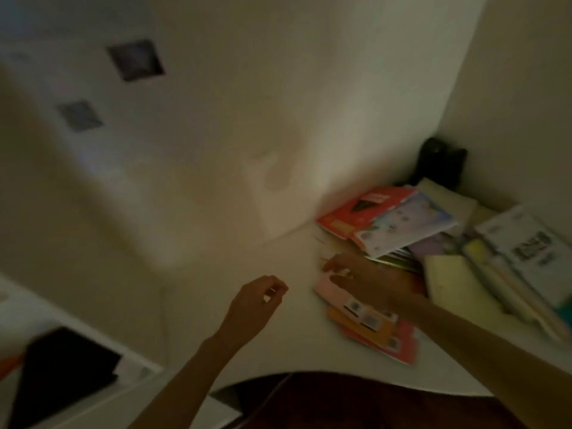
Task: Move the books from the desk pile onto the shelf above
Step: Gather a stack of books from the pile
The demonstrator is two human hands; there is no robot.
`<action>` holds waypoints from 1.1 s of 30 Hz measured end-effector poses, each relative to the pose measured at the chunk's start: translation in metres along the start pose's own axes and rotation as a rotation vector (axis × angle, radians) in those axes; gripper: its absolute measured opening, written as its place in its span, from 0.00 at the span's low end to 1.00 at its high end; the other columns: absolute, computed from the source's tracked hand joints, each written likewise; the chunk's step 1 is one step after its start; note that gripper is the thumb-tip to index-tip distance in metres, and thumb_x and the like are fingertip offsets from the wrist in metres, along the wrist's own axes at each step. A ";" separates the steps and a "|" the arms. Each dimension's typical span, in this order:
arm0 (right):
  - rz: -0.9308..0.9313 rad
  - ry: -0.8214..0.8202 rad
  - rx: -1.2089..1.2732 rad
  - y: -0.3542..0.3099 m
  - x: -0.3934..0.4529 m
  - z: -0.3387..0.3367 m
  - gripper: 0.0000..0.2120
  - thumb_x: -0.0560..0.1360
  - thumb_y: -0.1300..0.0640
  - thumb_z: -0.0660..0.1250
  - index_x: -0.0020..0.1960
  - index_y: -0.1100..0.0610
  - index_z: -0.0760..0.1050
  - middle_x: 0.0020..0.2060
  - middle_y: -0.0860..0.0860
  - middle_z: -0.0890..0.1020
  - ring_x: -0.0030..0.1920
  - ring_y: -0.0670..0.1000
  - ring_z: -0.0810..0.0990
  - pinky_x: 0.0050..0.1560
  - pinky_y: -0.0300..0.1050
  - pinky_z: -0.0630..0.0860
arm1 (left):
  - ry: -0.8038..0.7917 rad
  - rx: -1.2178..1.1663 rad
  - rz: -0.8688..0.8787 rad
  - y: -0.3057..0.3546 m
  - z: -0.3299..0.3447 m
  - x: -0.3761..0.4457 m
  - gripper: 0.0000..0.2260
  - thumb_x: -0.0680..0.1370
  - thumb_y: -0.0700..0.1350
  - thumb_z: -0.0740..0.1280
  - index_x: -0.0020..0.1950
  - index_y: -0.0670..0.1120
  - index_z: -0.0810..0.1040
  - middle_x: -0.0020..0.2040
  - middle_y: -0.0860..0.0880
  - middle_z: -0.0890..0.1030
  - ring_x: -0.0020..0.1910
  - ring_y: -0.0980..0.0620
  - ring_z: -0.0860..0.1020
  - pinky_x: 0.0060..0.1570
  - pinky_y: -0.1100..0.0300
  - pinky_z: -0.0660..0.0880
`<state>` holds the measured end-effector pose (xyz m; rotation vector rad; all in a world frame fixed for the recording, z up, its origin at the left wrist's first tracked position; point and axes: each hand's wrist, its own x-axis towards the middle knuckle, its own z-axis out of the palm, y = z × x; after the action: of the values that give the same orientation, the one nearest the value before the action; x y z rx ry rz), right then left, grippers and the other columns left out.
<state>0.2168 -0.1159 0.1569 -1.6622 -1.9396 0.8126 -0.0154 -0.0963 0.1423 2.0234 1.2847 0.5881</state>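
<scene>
Reaching right hand (362, 275) fingertips pinching pink book (332, 292) edge, left hand (258, 300) hovering — loosely curled, empty

Single head-worn wide-angle view, looking forward and down from above the white desk (216, 305), close enough that both forearms enter from the bottom edge. Faces the wall corner (433, 144), with the book pile (387, 224) right of centre. Frame is dim and blurred, edges bowed by the lens; no second view to overlap.
</scene>
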 end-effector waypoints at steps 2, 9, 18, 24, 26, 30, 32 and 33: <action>0.122 -0.014 0.034 0.053 -0.007 -0.011 0.09 0.77 0.64 0.64 0.56 0.58 0.77 0.48 0.50 0.76 0.50 0.48 0.75 0.44 0.28 0.65 | -0.052 -0.016 -0.061 0.006 0.044 0.025 0.08 0.77 0.41 0.65 0.44 0.55 0.76 0.44 0.56 0.79 0.44 0.56 0.79 0.48 0.57 0.75; 0.462 0.129 0.242 0.187 -0.013 -0.077 0.05 0.78 0.66 0.61 0.45 0.66 0.75 0.39 0.56 0.77 0.40 0.53 0.75 0.43 0.44 0.70 | -0.078 -0.076 -0.111 0.051 0.153 0.127 0.06 0.78 0.39 0.64 0.48 0.50 0.75 0.45 0.53 0.76 0.44 0.54 0.77 0.38 0.73 0.69; 0.811 0.509 1.291 0.249 0.025 -0.112 0.06 0.78 0.65 0.63 0.49 0.68 0.74 0.40 0.65 0.76 0.38 0.54 0.75 0.47 0.54 0.79 | -0.060 -0.029 -0.014 0.083 0.214 0.258 0.22 0.77 0.42 0.67 0.69 0.40 0.67 0.68 0.43 0.69 0.67 0.46 0.67 0.63 0.59 0.63; 0.754 0.496 1.418 0.248 0.051 -0.100 0.13 0.78 0.57 0.64 0.61 0.58 0.73 0.52 0.56 0.81 0.49 0.57 0.81 0.41 0.47 0.80 | -0.112 0.139 -0.007 0.068 0.219 0.306 0.19 0.80 0.46 0.60 0.71 0.45 0.66 0.67 0.44 0.72 0.65 0.45 0.71 0.63 0.51 0.69; 0.789 0.551 1.369 0.246 0.059 -0.095 0.15 0.77 0.58 0.65 0.62 0.58 0.71 0.55 0.57 0.79 0.53 0.60 0.80 0.46 0.51 0.79 | -0.090 0.244 0.086 0.065 0.222 0.311 0.12 0.81 0.46 0.59 0.63 0.45 0.72 0.56 0.45 0.78 0.54 0.46 0.77 0.53 0.52 0.74; 0.838 0.649 1.290 0.244 0.069 -0.092 0.16 0.77 0.59 0.66 0.64 0.58 0.71 0.59 0.58 0.78 0.56 0.61 0.79 0.48 0.51 0.80 | -0.038 0.660 0.271 0.069 0.218 0.311 0.05 0.76 0.45 0.68 0.49 0.47 0.75 0.38 0.51 0.77 0.33 0.55 0.76 0.30 0.65 0.72; 0.807 0.647 1.279 0.242 0.069 -0.094 0.17 0.78 0.59 0.65 0.66 0.58 0.70 0.60 0.59 0.78 0.54 0.59 0.80 0.43 0.48 0.81 | 0.028 0.725 0.374 0.081 0.219 0.297 0.09 0.67 0.47 0.76 0.43 0.53 0.80 0.30 0.56 0.78 0.24 0.61 0.75 0.21 0.72 0.67; 0.791 0.647 1.298 0.241 0.067 -0.096 0.16 0.78 0.58 0.63 0.66 0.59 0.70 0.60 0.59 0.77 0.53 0.58 0.80 0.42 0.46 0.81 | 0.064 0.755 0.432 0.085 0.223 0.290 0.07 0.65 0.49 0.76 0.41 0.54 0.81 0.30 0.57 0.79 0.24 0.62 0.75 0.21 0.73 0.65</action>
<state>0.4432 -0.0127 0.0570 -1.4134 -0.0661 1.1892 0.3070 0.0767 0.0598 2.9712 1.2171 0.3793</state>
